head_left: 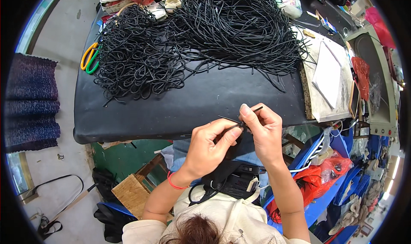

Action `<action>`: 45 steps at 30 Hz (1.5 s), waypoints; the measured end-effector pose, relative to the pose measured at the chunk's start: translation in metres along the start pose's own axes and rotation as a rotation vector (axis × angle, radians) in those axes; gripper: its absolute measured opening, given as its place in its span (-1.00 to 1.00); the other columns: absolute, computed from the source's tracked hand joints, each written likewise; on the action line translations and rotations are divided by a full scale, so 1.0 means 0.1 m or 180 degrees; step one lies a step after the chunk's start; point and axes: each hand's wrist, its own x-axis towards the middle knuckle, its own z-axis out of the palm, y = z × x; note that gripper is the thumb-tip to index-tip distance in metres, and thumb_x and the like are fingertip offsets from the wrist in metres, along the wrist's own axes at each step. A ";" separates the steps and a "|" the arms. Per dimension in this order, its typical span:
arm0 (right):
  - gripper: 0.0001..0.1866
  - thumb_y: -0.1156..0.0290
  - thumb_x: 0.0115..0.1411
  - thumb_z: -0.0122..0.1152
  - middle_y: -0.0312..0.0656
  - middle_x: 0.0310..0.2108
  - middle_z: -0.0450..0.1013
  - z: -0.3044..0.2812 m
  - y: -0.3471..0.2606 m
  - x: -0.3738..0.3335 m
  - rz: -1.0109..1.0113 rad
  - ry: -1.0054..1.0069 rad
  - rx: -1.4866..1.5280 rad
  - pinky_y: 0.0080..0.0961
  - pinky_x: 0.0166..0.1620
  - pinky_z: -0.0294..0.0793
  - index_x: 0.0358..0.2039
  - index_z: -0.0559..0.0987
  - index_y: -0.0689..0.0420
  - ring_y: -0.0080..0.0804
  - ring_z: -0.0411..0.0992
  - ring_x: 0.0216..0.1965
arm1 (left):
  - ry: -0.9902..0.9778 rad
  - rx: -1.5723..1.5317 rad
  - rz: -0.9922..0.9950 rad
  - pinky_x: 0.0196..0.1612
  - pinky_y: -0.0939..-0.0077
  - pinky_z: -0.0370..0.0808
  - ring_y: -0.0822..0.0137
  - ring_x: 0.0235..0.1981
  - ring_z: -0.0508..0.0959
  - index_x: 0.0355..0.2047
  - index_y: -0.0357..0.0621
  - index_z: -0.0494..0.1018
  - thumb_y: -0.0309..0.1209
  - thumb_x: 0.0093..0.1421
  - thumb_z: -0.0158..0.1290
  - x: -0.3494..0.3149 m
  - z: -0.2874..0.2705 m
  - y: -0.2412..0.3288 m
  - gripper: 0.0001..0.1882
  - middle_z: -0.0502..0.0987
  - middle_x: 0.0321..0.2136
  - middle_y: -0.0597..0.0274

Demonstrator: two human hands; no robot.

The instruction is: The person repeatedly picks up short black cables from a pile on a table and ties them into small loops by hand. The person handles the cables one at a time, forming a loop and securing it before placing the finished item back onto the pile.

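Short black cord piece (239, 123) pinched between both hands just off the bench's near edge (128, 135). Left hand (209, 147) grips its lower-left end, right hand (263, 130) the middle. Long axis runs lower-left to upper-right. Probably one strand; blurred. Cord piles (192, 38) lie well beyond.

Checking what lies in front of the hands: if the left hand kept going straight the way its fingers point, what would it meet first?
The left hand points up and to the right, pinching a thin black cord. Going on, it would most likely meet the right hand first, whose fingers grip the same cord and already touch it.
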 end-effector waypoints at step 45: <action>-0.86 0.51 -0.07 0.17 -0.32 -0.40 0.40 -0.18 0.01 0.62 -0.3362 -0.0007 -0.3419 -0.41 -0.17 0.19 -0.41 0.51 0.10 -0.39 0.35 -0.29 | 0.1257 0.3293 0.2064 0.06 0.24 0.22 0.16 -0.01 0.37 -0.21 -0.13 0.50 -0.46 0.02 0.12 0.34 -0.38 0.12 -0.72 0.45 -0.14 0.16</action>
